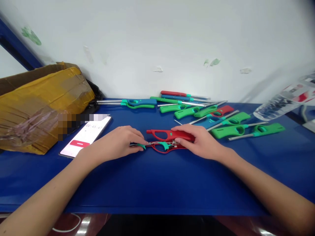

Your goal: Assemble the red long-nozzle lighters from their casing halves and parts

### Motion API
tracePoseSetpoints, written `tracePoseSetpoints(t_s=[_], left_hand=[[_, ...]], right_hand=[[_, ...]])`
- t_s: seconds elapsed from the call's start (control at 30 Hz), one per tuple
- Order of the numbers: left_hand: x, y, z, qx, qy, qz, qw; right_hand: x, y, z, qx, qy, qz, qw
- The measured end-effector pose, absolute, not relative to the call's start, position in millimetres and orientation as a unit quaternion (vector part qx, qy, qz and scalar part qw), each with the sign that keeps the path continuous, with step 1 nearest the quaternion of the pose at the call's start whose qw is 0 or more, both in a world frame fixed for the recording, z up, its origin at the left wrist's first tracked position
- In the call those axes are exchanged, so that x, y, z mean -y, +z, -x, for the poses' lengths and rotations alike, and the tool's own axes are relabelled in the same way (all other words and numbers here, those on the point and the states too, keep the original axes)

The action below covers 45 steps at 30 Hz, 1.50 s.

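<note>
A red lighter body [164,134] lies in two halves on the blue table [157,186], with a teal trigger piece and thin metal parts showing in the open half. My left hand [118,142] rests knuckles up at its left end, fingers curled on a small dark and teal part [139,145]. My right hand [197,141] presses on the red shell's right end, fingers bent over it.
Several green, blue and red long-nosed lighters [221,121] lie piled at the back right. A phone [86,136] showing a timer lies at the left beside a taped cardboard box [36,105]. A clear plastic bottle [285,101] lies at the far right. A white wall stands behind.
</note>
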<state>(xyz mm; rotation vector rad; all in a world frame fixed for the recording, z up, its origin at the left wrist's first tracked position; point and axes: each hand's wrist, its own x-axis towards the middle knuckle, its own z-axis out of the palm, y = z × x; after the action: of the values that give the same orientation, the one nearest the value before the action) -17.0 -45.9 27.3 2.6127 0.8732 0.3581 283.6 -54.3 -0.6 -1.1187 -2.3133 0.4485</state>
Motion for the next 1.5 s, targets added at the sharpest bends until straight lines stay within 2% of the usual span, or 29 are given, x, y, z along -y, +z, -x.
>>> tracePoseSetpoints(t_s=[0.2, 0.47, 0.73, 1.0, 1.1, 1.27, 1.5], left_hand=[[49, 25, 15, -0.31, 0.118, -0.931, 0.154], [50, 21, 11, -0.295, 0.129, -0.929, 0.183], [51, 24, 10, -0.329, 0.098, -0.926, 0.157], [57, 9, -5, -0.371, 0.17, -0.902, 0.141], [58, 6, -8, -0.356, 0.173, -0.908, 0.136], [59, 2, -11, -0.329, 0.171, -0.916, 0.154], [58, -2, -14, -0.353, 0.185, -0.897, 0.189]], right_hand=[[55, -17, -275, 0.842, 0.163, 0.416, 0.301], [54, -21, -275, 0.85, 0.169, 0.406, 0.291], [53, -20, -276, 0.849, 0.176, 0.412, 0.281], [54, -21, -272, 0.819, 0.196, 0.441, 0.312], [51, -19, -275, 0.805, 0.153, 0.458, 0.343], [41, -11, -287, 0.814, 0.002, 0.463, 0.351], [24, -18, -298, 0.814, -0.016, 0.49, 0.31]])
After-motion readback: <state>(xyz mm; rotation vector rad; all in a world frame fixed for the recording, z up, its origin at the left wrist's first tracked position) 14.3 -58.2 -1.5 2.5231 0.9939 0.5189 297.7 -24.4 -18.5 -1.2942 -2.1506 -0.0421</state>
